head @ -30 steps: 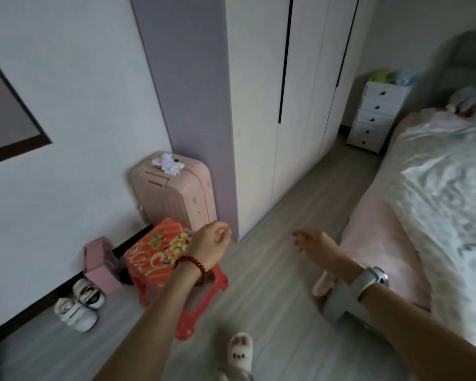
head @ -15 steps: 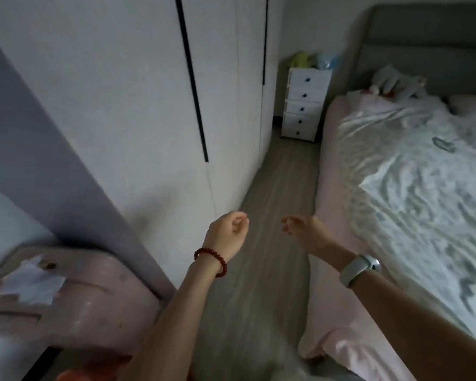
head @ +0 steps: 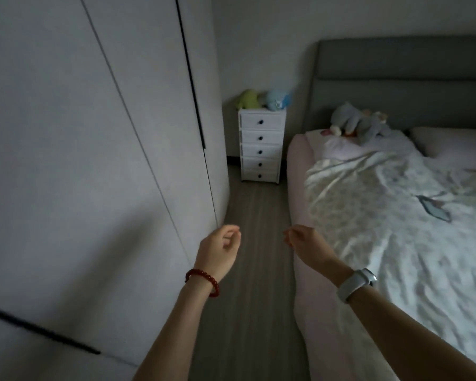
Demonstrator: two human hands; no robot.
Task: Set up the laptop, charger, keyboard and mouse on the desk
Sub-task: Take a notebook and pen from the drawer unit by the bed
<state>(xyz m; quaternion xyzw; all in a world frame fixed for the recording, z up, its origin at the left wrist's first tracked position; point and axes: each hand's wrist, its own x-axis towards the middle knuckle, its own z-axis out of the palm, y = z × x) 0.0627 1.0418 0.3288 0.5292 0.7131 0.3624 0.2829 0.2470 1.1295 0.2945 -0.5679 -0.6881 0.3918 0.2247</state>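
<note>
In the narrow aisle of grey wood-grain floor (head: 254, 259) between a tall pale wardrobe with dark handle slots (head: 116, 149) and a bed with pink sheet and crumpled white quilt (head: 382, 232): two bare hands, both held out at mid-height. Left hand (head: 217, 253), red bead bracelet at the wrist, fingers loosely curled, grip holding nothing. Right hand (head: 307, 246), white wristband behind it, fingers likewise loosely curled, grip holding nothing. Far end of aisle: white five-drawer chest with dark knobs (head: 261, 145), a green soft toy (head: 249, 99) and a blue soft toy (head: 277, 99) on top. Against the grey padded headboard (head: 401, 86): a grey plush animal (head: 359, 123). On the quilt, toward the right edge: a flat dark rectangular device (head: 434, 209), possibly a tablet or phone; identity uncertain. Task items: laptop, charger, keyboard, mouse and worktop, none in view, so location, heading and long axis cannot be told. Progress, as judged: nothing visibly set up; the items appear not yet fetched, and all four placements remain.
</note>
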